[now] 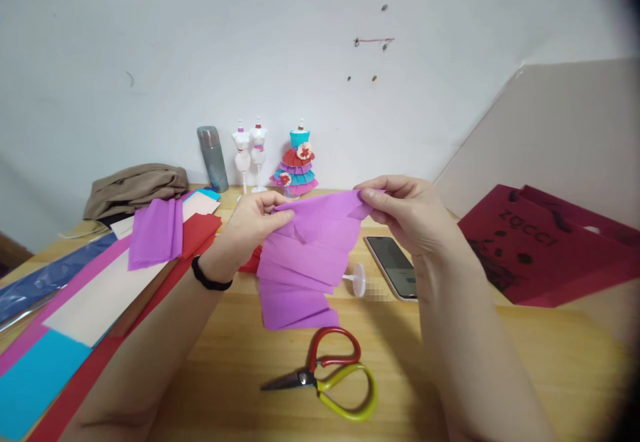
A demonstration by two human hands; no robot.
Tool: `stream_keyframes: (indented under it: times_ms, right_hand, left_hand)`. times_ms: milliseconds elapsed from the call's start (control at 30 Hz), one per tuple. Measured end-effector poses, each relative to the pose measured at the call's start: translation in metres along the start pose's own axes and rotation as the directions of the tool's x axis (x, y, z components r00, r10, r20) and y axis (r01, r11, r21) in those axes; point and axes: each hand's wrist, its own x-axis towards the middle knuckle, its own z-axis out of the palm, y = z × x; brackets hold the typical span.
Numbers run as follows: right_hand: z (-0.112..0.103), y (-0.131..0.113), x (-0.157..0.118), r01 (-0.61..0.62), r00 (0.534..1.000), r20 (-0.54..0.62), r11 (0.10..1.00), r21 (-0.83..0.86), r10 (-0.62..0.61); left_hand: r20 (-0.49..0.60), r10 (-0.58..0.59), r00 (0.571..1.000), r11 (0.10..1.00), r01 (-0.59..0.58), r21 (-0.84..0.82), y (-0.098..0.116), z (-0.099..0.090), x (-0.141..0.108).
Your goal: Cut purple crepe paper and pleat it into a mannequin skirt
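A person seated at a light wooden surface (pixel 500 362) holds a pleated strip of purple crepe paper (pixel 305 255) up by its top edge, the rest hanging in folds until its lower end meets the wood. The left hand (pixel 250 222), a black band at its wrist, pinches the paper's upper left corner between thumb and fingers, closed on it; the right hand (pixel 405 212) pinches the upper right corner in the same way, so the edge is stretched between them, just above the surface. Directly below the paper lie scissors with one red and one yellow-green handle loop (pixel 330 372), blades shut and pointing left, untouched. A dark smartphone (pixel 395 265) lies face up beside the right wrist, with a small white plastic stand (pixel 356 279) between it and the paper. To the left are spread sheets of coloured paper in purple, red, white, blue and turquoise (pixel 100 282); to the right, a dark red paper bag (pixel 540 249). Against the white wall stand two bare white miniature dress forms (pixel 250 152), a third dressed in tiered red, purple and turquoise paper ruffles (pixel 297 162), and a grey metal flask (pixel 213 159), with a brown cloth bundle (pixel 135 189) farther left. The work appears to be at the gathering stage, the paper being folded along its upper edge; carrying on would seem to call for even, small pleats and a steady pinch on both corners.
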Motion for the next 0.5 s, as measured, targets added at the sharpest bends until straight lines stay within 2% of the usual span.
stream_keyframes:
  times_ms: [267,500]
  right_hand:
    - [0.002,-0.001,-0.003,0.104,0.994,-0.031,0.993,-0.06,-0.106]
    - [0.003,0.002,-0.003,0.065,0.995,-0.07,0.993,-0.102,-0.073]
  left_hand:
    - [-0.008,-0.008,1.0,0.999,0.009,0.039,0.007,-0.004,0.001]
    - [-0.017,0.005,1.0,0.993,-0.003,0.119,0.011,-0.004,0.001]
